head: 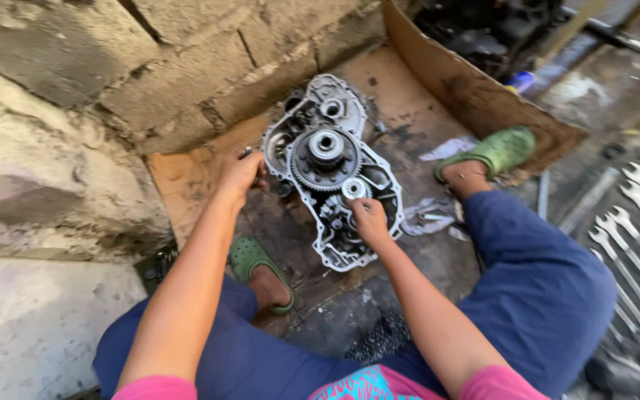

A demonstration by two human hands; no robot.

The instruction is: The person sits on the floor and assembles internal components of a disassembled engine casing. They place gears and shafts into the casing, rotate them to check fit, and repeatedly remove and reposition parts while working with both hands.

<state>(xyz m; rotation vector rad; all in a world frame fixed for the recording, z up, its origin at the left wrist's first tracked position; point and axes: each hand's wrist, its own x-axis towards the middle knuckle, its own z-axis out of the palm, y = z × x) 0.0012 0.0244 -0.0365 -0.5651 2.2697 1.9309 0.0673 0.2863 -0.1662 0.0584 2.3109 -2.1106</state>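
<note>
A stained sheet of flattened cardboard (416, 96) lies against a rough block wall (75, 96), with white rags (430, 216) on it, a row of wrenches (635, 222) off its right edge, and green clogs (499, 150) (one at each side) resting on it.

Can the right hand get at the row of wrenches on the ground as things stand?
Probably yes: the right hand rests on the engine case, and the wrenches lie open beyond the right knee, though it must lift over that leg.
</note>
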